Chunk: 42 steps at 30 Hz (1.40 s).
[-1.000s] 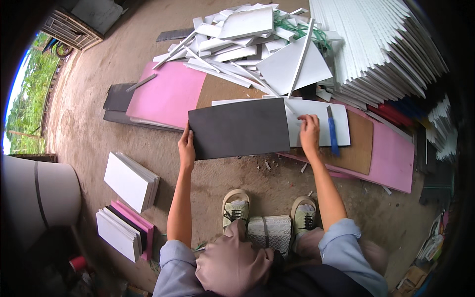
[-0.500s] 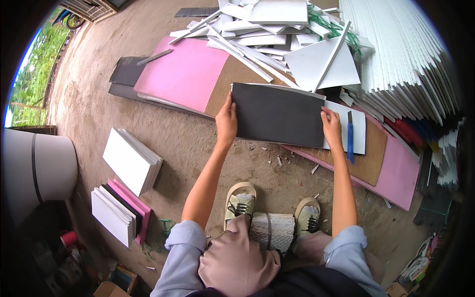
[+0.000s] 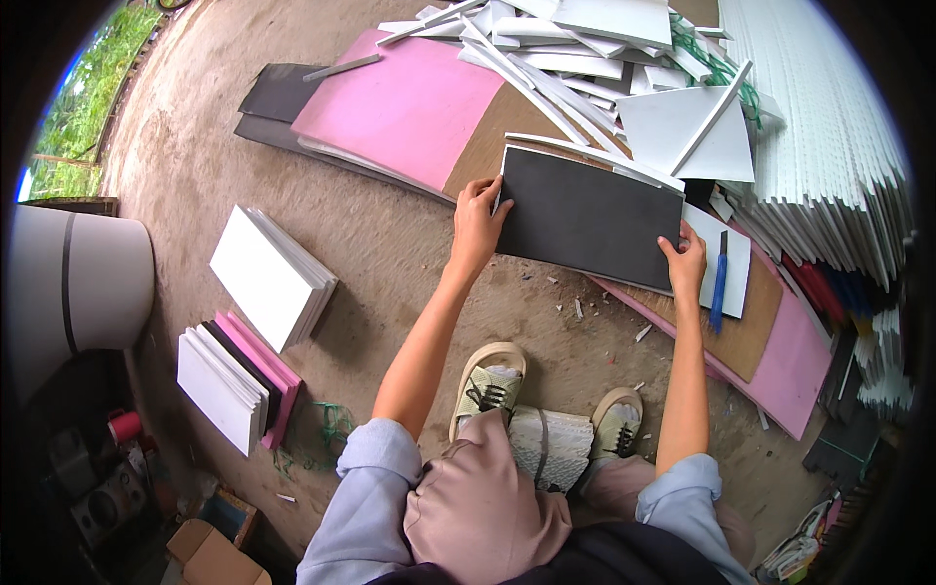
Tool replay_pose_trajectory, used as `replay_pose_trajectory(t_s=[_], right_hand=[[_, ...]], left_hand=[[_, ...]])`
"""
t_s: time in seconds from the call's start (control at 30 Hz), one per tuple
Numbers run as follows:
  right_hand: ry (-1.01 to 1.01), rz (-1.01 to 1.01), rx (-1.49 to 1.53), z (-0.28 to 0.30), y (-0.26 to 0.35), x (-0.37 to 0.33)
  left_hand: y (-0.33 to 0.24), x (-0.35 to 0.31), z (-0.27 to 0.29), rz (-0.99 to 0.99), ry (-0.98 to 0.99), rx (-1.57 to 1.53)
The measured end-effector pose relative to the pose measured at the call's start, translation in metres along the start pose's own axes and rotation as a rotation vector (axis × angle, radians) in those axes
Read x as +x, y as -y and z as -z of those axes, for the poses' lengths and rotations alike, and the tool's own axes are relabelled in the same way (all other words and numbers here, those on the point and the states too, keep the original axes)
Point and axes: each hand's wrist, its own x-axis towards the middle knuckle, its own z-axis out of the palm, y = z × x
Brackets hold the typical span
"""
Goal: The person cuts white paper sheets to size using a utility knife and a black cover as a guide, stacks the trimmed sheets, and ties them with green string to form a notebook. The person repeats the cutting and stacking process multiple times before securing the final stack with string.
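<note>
Over brown board: gripping black sheet by opposite ends in half-closed left hand and right hand, presumably for steadiness.

The black board I hold looks smooth and dull. Right of the black board, the brown board looks like wood and the knife handle like plastic. Left of the black board, the pink sheet looks smooth. Below the black board, my sleeves are cloth and the floor looks rough.
</note>
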Motion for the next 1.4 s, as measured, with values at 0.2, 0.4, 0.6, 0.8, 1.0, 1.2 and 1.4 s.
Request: replay_pose_trajectory(t_s=[0.2,0.4,0.6,0.8,1.0,1.2,1.4], right_hand=[[0.029,-0.043,0.052,0.0,-0.006,0.002],[0.051,-0.08,0.169,0.003,-0.005,0.001],[0.054,-0.059,0.198,0.001,-0.008,0.0],[0.057,-0.027,0.168,0.002,-0.013,0.001],[0.067,-0.033,0.178,0.001,-0.008,-0.003],[0.088,0.032,0.151,0.003,-0.02,0.004],[-0.298,0.03,-0.324,0.061,-0.039,-0.013]], left_hand=[[-0.003,0.012,0.014,0.007,0.107,-0.019],[0.003,0.017,0.02,-0.009,0.157,-0.036],[0.002,0.019,0.02,0.019,0.169,-0.079],[0.002,0.019,0.017,-0.028,0.201,0.072],[0.004,0.019,0.018,-0.045,0.194,0.078],[0.004,0.015,0.009,-0.01,0.219,0.013],[-0.069,-0.014,-0.02,-0.47,0.181,0.093]])
